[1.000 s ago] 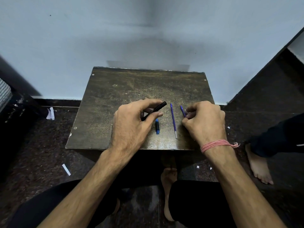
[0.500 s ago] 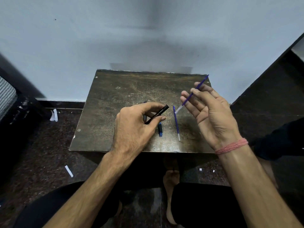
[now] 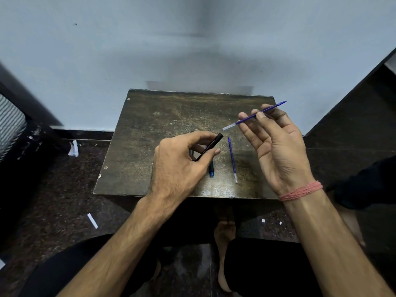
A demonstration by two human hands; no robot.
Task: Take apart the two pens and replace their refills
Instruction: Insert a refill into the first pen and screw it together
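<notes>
Left hand: the left hand (image 3: 182, 166) is knuckles up over the middle of the table, thumb and fingers pinched around a black pen barrel (image 3: 209, 149).
Black barrel: it slants up toward 1 o'clock, its open end poking past the thumb; pale lettering runs along its side.
Right hand: the right hand (image 3: 278, 146) is raised palm up at 3 o'clock of the left hand, fingers loosely spread, with the thumb pressing a blue refill (image 3: 255, 115) against the fingertips.
Held refill: clear of the table, tilted, its blue tip toward 2 o'clock and its pale end toward 8 o'clock, near the barrel's open end but apart from it.
Second refill: another blue refill (image 3: 232, 159) lies flat on the table between the hands, running from 12 to 6 o'clock.
Blue piece: a short blue pen part (image 3: 211, 170) lies just beside the left thumb, partly hidden by it.
Wrist: a pink thread band (image 3: 301, 190) circles the right wrist.
Table: a small dark worn table (image 3: 150, 129) stands against a pale wall.
Floor: white paper scraps (image 3: 92, 220) lie at 8 o'clock of the table.
</notes>
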